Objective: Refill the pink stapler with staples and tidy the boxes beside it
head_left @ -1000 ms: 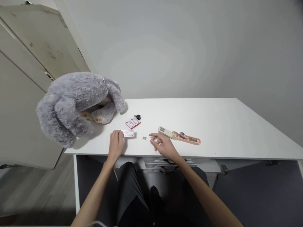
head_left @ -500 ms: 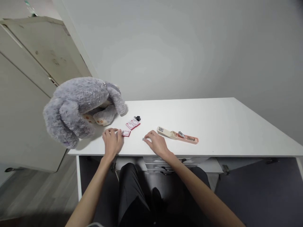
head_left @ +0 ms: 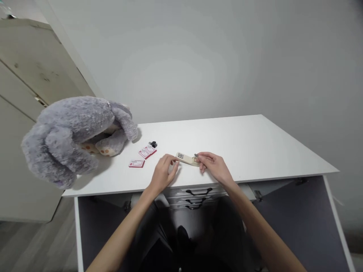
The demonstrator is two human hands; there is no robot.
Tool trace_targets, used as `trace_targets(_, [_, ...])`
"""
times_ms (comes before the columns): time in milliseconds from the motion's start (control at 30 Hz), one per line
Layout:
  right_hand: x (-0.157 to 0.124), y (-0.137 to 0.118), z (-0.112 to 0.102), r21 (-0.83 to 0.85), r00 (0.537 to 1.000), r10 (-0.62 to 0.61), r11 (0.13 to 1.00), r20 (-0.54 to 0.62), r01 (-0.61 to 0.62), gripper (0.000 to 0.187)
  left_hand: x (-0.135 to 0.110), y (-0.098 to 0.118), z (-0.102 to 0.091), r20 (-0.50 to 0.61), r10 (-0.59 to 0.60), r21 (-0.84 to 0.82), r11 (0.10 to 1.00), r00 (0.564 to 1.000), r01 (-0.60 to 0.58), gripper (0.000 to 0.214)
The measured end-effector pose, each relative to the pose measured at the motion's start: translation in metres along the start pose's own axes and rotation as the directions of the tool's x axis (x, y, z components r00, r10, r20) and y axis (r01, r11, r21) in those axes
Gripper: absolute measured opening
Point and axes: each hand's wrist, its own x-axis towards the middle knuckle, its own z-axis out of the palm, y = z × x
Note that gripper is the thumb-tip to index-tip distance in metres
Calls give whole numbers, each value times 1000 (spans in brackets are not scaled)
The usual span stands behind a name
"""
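Note:
A long, narrow hinged case lies opened out on the white table. Its cream lid part shows small silver dots; the peach part is hidden behind my right hand. My left hand rests beside the lid's left end, index fingertip at its edge, thumb apart from the fingers. Over the other half of the case, my right hand is closed in a pinch on a small grey metal piece, too small to make out fully. To the left lie a red-and-white pack and two more packs side by side.
A small black object with a metal part lies behind the packs. A large grey-purple plush toy takes up the table's left end. Drawers with black handles are under the front edge of the white table.
My left hand has let go of the red-and-white pack and moved right to the case. My right hand has carried the small metal piece over the case. The view has shifted right.

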Motion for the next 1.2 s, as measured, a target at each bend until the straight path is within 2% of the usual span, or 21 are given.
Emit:
trace_targets(133, [-3, -8, -10, -48, 997, 12, 999, 78, -8, 56, 25, 22, 17, 71, 56, -56, 997, 996, -52, 26])
trace_targets(267, [-5, -9, -14, -47, 988, 54, 998, 143, -47, 56, 41, 28, 23, 106, 116, -126, 987, 988, -103, 24])
trace_targets(367, [-6, -9, -16, -62, 986, 47, 997, 162, -37, 52, 47, 29, 25, 121, 66, -203, 978, 990, -40, 25])
trace_targets(467, [-9, -10, -16, -205, 993, -46, 976, 112, 68, 43, 51, 33, 29, 133, -64, -274, 957, 989, 99, 27])
trace_targets(533, [-12, -11, -15, -388, 980, -184, 900, 77, 199, 37, 52, 37, 31, 144, -157, -328, 924, 977, 197, 29])
trace_targets(600, [-15, -12, -13, -547, 943, -321, 775, 91, 317, 30, 53, 41, 34, 163, -212, -370, 892, 964, 259, 30])
trace_targets(700, [-17, -11, -13, -655, 906, -406, 655, 117, 378, 28, 53, 45, 35, 179, -206, -370, 892, 962, 260, 32])
trace_targets(767, [-17, -9, -18, -689, 900, -422, 621, 107, 373, 30, 52, 42, 34, 126, -169, -315, 927, 978, 201, 28])
trace_targets(833, [-17, -8, -26, -717, 897, -434, 599, 84, 356, 31, 49, 35, 33, 3, -153, -205, 967, 988, 151, 23])
trace_targets(900, [-15, -6, -36, -735, 897, -440, 595, 39, 324, 32, 44, 22, 33, -121, -187, -99, 980, 975, 176, 22])
trace_targets(933, [-15, -4, -41, -738, 898, -439, 600, 16, 307, 32, 42, 15, 34, -150, -223, -77, 974, 963, 214, 24])
trace_targets(1000, [-13, 1, -49, -731, 901, -433, 620, -15, 286, 32, 37, -1, 36, -135, -313, -103, 948, 940, 301, 30])
trace_targets(1100, [-8, 10, -55, -699, 907, -420, 652, -10, 294, 31, 30, -17, 41, 13, -440, -236, 871, 898, 430, 40])
trace_targets(1200, [-4, 19, -54, -709, 905, -424, 636, 9, 305, 28, 27, -21, 42, 103, -473, -313, 820, 875, 480, 44])
